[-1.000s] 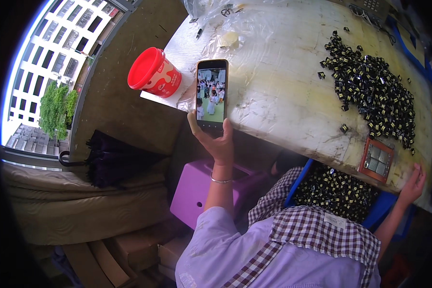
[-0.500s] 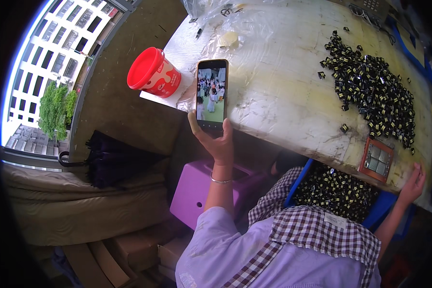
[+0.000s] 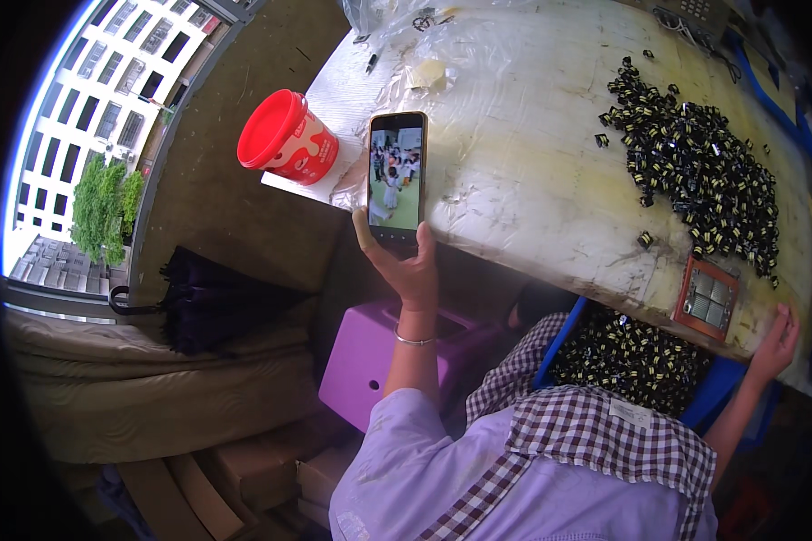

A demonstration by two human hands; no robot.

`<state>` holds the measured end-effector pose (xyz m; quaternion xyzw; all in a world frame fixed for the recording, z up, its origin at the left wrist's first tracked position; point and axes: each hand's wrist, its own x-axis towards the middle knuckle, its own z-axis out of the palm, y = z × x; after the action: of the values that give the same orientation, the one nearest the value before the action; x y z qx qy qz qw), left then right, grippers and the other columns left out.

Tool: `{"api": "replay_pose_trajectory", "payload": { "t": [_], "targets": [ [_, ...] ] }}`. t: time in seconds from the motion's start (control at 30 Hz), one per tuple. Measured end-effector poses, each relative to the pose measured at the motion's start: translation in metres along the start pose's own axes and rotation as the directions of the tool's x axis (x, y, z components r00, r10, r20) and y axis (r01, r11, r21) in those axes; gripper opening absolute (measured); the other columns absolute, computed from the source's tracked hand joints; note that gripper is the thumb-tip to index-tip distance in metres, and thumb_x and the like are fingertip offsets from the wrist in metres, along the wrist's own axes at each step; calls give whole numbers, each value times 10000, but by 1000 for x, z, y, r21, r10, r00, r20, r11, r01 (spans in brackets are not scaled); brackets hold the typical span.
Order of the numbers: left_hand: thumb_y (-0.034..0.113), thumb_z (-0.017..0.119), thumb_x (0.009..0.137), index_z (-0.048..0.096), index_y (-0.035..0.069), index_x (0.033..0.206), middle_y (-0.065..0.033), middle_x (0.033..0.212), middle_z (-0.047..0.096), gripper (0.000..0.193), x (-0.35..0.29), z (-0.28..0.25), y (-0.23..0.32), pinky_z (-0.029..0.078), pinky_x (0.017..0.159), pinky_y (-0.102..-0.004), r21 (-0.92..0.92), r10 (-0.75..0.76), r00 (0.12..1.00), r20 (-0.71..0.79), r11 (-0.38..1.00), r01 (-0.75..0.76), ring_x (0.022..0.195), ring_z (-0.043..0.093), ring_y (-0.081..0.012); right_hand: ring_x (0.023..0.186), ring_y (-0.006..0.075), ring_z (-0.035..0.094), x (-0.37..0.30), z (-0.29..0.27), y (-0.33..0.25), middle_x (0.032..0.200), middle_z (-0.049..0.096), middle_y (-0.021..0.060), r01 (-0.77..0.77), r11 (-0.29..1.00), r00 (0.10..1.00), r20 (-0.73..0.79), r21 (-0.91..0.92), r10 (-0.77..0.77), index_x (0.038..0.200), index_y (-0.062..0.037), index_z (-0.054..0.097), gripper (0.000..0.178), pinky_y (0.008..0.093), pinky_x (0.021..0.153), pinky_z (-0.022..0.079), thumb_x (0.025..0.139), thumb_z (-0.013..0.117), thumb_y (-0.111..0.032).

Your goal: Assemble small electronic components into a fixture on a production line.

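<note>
Held upright in my left hand (image 3: pixel 410 266) is a smartphone (image 3: pixel 396 171), its lower end gripped between thumb and fingers. Its lit screen shows a crowd of people on a green floor. My right hand (image 3: pixel 772 347) rests at the table's near right edge with its fingers extended and nothing visible in it. Close beside that hand, an orange-framed metal plate fixture (image 3: pixel 708 299) lies at the edge. A heap of small black-and-yellow parts (image 3: pixel 704 171) spreads on the table beyond it.
A red-lidded bucket (image 3: pixel 289 137) stands at the left corner of the worn white table (image 3: pixel 532 171). Below the near edge, a blue bin (image 3: pixel 559 350) holds more such parts. A purple stool (image 3: pixel 356 361) and a folded dark umbrella (image 3: pixel 207 298) are at the left. Clear plastic film (image 3: pixel 460 45) lies at the back.
The picture on the phone screen has changed slightly, with the figure in the middle shifted. Both my hands stay nearly where they were.
</note>
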<state>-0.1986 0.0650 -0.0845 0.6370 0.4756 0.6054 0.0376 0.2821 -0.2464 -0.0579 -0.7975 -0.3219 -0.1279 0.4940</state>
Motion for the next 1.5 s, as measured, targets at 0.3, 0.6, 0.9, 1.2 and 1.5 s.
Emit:
{"api": "replay_pose_trajectory", "payload": {
  "t": [0.3,0.6,0.9,1.2,1.5],
  "targets": [
    [30,735,757,243,-44,1435,-191,1425,354,841,3,0,8,245,1117,-382,-61,-76,997,26,995,78,1336,350,-288,1029,150,589,-1,0,-4,1082,650,86,-26,1000,1000,-9,-4,26,1139,40,591,274,273,938,428,989,505,-173],
    [33,741,747,225,-45,1441,-207,1418,357,868,5,-1,11,222,1128,-397,-29,-96,995,18,995,96,1345,336,-302,1028,147,586,-1,0,-1,1088,644,86,-20,999,1000,-1,26,20,1151,40,580,274,268,938,426,991,498,-166],
    [219,799,725,209,-23,1445,-257,1455,241,962,12,-9,31,190,1119,-510,351,137,990,-26,929,-119,1368,236,-396,1056,149,568,-2,-1,2,1099,626,85,-56,997,998,13,55,55,1236,15,556,299,272,937,432,992,484,-142],
    [165,761,742,412,19,1355,-206,1351,435,720,1,57,140,244,1079,-539,-239,269,915,301,950,-201,1265,412,-358,1028,151,585,0,-4,11,1087,641,91,-30,999,999,-11,-17,30,1204,26,567,291,272,930,435,988,500,-158],
    [218,710,773,465,65,1290,-167,1303,453,592,-17,129,199,303,1040,-558,-339,351,680,644,927,-157,1243,408,-362,1031,152,585,-1,2,-1,1098,643,90,-53,998,999,-7,22,53,1200,31,568,298,268,931,428,987,502,-166]
  ]
}}
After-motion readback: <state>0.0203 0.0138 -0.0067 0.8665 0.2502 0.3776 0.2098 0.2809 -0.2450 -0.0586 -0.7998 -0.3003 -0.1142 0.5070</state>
